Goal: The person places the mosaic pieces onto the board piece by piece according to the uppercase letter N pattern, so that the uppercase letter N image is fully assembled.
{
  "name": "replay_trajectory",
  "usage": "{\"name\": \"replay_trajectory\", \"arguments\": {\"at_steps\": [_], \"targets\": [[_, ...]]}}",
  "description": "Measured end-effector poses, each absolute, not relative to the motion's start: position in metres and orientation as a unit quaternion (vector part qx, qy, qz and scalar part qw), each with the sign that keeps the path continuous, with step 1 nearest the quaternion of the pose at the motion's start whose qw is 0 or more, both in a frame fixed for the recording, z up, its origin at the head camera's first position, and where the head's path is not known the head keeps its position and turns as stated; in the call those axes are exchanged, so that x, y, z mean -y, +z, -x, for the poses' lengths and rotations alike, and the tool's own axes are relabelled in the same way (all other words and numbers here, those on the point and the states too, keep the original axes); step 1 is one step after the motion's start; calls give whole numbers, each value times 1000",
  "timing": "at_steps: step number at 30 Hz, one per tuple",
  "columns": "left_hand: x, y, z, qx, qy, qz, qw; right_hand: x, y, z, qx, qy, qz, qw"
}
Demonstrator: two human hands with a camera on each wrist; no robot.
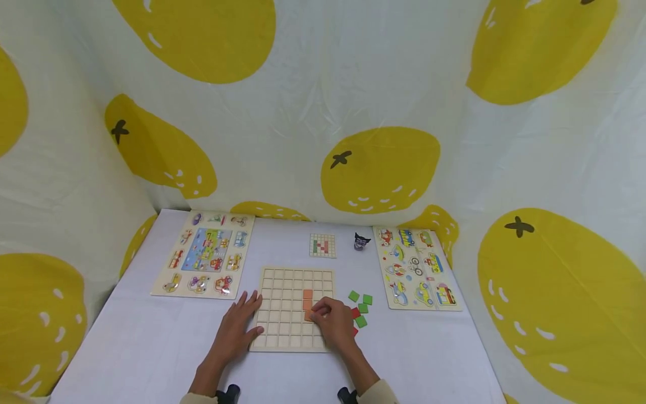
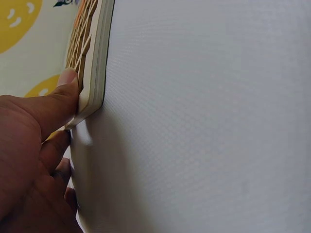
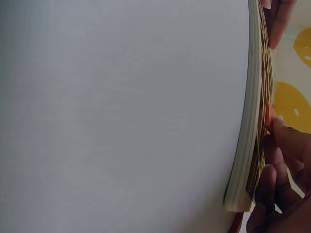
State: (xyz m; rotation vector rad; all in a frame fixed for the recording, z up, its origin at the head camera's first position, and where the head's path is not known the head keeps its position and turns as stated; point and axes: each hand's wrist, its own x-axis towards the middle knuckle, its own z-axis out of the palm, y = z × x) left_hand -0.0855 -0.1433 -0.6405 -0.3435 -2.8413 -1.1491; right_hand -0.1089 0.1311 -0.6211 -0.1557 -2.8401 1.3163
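A wooden grid board [image 1: 277, 331] lies in front of me, divided into many small square cells. My left hand [image 1: 236, 328] rests at its left side, fingers extended; the left wrist view shows the thumb [image 2: 53, 107] on the board's edge. Over the board's right part, my right hand [image 1: 335, 326] pinches an orange square tile [image 1: 307, 316] between thumb and fingers. The same tile [image 3: 270, 115] shows edge-on in the right wrist view; whether it is seated in a cell I cannot tell. Two orange tiles [image 1: 307, 294] sit in the column just above it.
Several loose green tiles [image 1: 363, 308] and red tiles [image 1: 355, 312] lie right of the board, partly behind my right hand. Behind it are a small pattern card [image 1: 323, 238] and a dark figurine [image 1: 361, 241]. Picture puzzle boards lie left [image 1: 162, 287] and right [image 1: 409, 307].
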Motion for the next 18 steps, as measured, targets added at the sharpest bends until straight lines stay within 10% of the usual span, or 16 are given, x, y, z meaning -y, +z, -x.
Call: {"name": "replay_trajectory", "arguments": {"at_steps": [18], "targets": [[144, -641, 86, 922, -372, 105, 7, -129, -611, 114, 937, 349, -4, -15]]}}
